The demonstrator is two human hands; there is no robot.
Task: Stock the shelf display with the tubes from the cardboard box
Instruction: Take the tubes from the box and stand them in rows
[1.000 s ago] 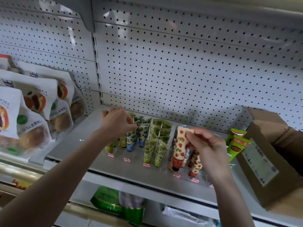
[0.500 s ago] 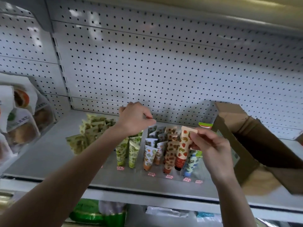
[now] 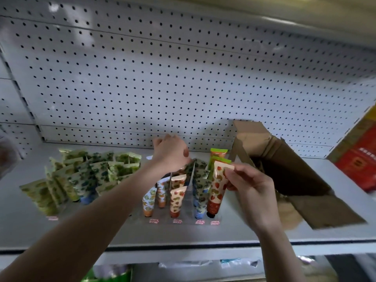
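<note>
Tube (image 3: 216,188) lower in rt hand (image 3: 252,192); lt hand (image 3: 171,153) fingertips hidden.

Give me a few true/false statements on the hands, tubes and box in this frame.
1. The right hand pinches the strawberry tube near its top end. True.
2. The cardboard box stands left of the tube rows. False: the cardboard box stands to their right, open.
3. The left hand is over the back of the tube rows. True.
4. The back wall is plain glass. False: it is a pegboard.
</note>
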